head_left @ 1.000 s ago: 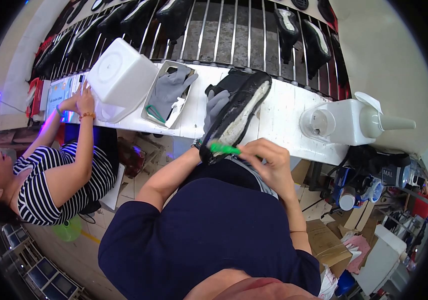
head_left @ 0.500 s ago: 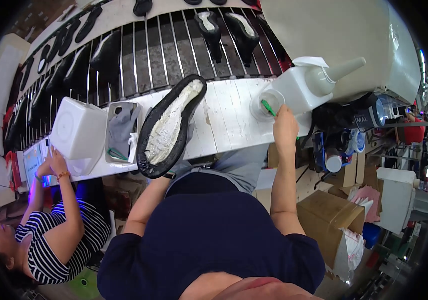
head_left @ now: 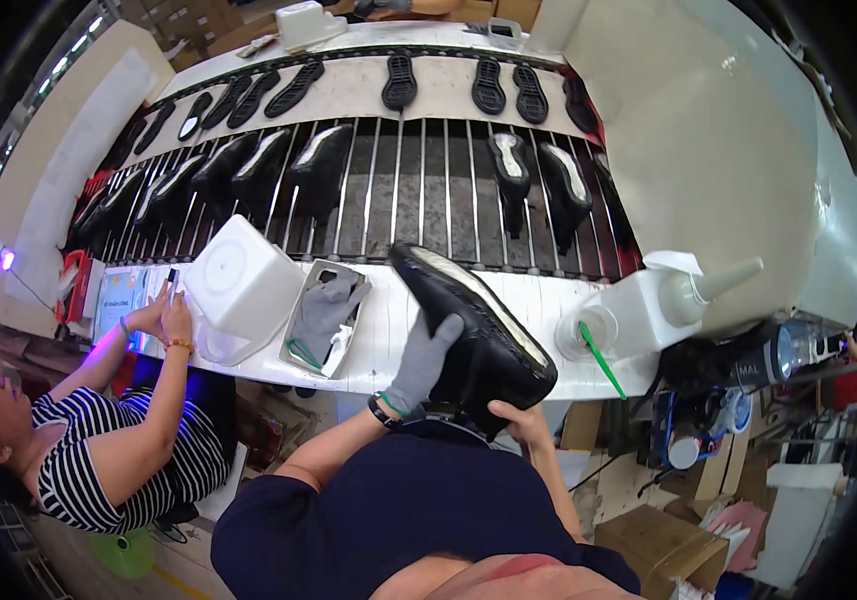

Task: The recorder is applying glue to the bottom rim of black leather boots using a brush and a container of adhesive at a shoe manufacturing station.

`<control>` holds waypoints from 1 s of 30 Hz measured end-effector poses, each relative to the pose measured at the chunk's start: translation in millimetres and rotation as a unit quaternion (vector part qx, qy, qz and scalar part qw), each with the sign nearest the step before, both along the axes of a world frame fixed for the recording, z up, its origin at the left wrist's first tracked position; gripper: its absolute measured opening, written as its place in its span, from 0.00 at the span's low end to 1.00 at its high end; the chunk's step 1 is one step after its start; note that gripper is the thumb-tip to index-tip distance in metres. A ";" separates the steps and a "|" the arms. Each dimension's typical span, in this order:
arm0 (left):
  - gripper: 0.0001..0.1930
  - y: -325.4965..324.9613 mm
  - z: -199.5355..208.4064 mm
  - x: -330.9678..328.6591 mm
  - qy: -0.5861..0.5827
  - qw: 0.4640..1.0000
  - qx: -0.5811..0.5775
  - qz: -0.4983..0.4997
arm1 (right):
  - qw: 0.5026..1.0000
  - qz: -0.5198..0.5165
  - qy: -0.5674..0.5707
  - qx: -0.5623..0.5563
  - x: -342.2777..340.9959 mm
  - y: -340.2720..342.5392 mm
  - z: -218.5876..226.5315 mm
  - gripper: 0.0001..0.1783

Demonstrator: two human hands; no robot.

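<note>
A black shoe upper (head_left: 488, 365), tilted on its side with its pale underside facing up and right, is held close to my body. My left hand (head_left: 423, 365), in a grey glove, is wrapped round its side, thumb pressed on the black surface. My bare right hand (head_left: 525, 424) grips it low down at the heel end; some of its fingers are hidden behind the shoe. To the right, a green-handled brush (head_left: 602, 362) leans in a clear cup (head_left: 573, 342) beside a white jug with a spout (head_left: 648, 308).
Beyond the white bench edge (head_left: 378, 290), a rack of metal rods (head_left: 408, 190) carries several black shoe uppers (head_left: 323, 165), and black soles (head_left: 400, 82) lie on the strip behind. A box with grey gloves (head_left: 326, 318) stands left, near a white container (head_left: 240, 275). A co-worker in stripes (head_left: 128, 440) sits left.
My right hand has let go of the green brush, now leaning in the cup, and has taken the shoe's heel end. The shoe has turned onto its side. The view has shifted.
</note>
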State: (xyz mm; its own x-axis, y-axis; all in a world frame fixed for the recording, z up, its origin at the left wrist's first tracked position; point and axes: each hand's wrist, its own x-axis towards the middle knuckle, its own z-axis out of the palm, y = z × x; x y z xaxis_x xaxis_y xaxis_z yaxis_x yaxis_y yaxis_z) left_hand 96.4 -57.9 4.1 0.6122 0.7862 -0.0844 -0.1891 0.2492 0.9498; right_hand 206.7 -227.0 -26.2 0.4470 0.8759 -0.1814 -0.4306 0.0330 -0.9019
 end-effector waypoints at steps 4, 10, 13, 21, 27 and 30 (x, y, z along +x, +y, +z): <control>0.34 14.8 -6.7 -8.6 0.053 0.994 0.040 -0.088 | 0.986 -0.078 0.143 0.021 -7.8 20.7 0.2 0.37; 0.30 33.8 -46.7 -37.2 -0.028 0.998 0.052 0.002 | 0.993 -0.099 0.056 0.042 24.5 107.2 17.6 0.29; 0.27 33.0 -78.5 -51.9 -0.018 0.998 0.030 0.053 | 0.990 -0.122 0.016 0.063 45.4 168.6 13.6 0.27; 0.20 22.7 -110.3 -76.0 0.124 0.976 0.177 0.036 | 0.926 -0.225 -0.301 0.046 80.2 334.1 -64.2 0.30; 0.20 25.0 -107.0 -70.3 0.106 0.981 0.157 0.034 | 0.901 -0.084 -0.391 -0.166 104.2 378.4 -114.7 0.42; 0.19 23.1 -109.5 -70.1 0.121 0.982 0.144 0.034 | 0.840 0.065 -0.490 -0.225 122.9 350.8 -87.3 0.48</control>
